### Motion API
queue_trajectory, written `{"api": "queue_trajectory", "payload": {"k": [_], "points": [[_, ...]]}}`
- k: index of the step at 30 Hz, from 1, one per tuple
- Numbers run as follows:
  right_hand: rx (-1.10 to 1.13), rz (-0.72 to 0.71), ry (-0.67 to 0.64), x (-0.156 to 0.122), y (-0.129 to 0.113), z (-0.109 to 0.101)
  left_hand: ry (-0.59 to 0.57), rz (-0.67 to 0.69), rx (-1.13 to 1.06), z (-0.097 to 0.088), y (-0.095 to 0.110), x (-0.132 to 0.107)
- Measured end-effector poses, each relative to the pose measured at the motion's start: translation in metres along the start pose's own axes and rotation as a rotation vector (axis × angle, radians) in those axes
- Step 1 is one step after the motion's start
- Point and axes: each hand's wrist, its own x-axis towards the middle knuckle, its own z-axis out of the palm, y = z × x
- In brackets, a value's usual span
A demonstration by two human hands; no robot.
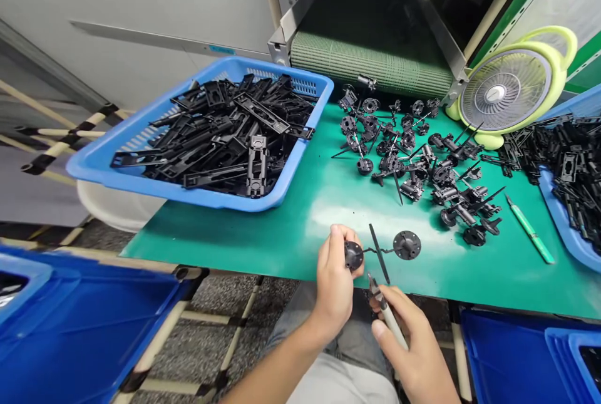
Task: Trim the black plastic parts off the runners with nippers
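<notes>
My left hand (334, 279) is closed on one end of a black plastic molded part, gripping it by a round disc (353, 256). From there a thin runner (379, 250) with a long crossing strip leads to a second round disc (407, 245) over the green table top. My right hand (410, 335) is wrapped round a pair of nippers (389, 313) with pale handles. The tips of the nippers point up beside the left hand, just below the runner, and appear apart from it.
At the left stands a blue basket (220, 202) heaped with long black plastic parts. A pile of black molded parts (413, 153) lies on the green table (225, 235) before a conveyor belt (370, 59). To the right are a green cutter knife (530, 228), a fan (502, 91) and another blue basket (558, 216).
</notes>
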Motion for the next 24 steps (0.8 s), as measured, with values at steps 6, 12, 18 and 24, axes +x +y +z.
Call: {"api": "queue_trajectory", "payload": {"k": [6, 12, 18, 24], "points": [[0.056, -0.011, -0.153, 0.014, -0.006, 0.001, 0.002, -0.016, 0.052, -0.006, -0.006, -0.003], [0.085, -0.04, -0.174, 0.014, -0.015, 0.004, -0.015, 0.052, 0.151, -0.011, -0.004, -0.002], [0.145, -0.064, -0.157, 0.02, -0.021, 0.005, -0.053, 0.099, 0.287, -0.01, -0.004, -0.005], [0.068, -0.09, -0.148, 0.026, -0.02, 0.0, -0.074, 0.115, 0.358, -0.01, -0.001, -0.002]]}}
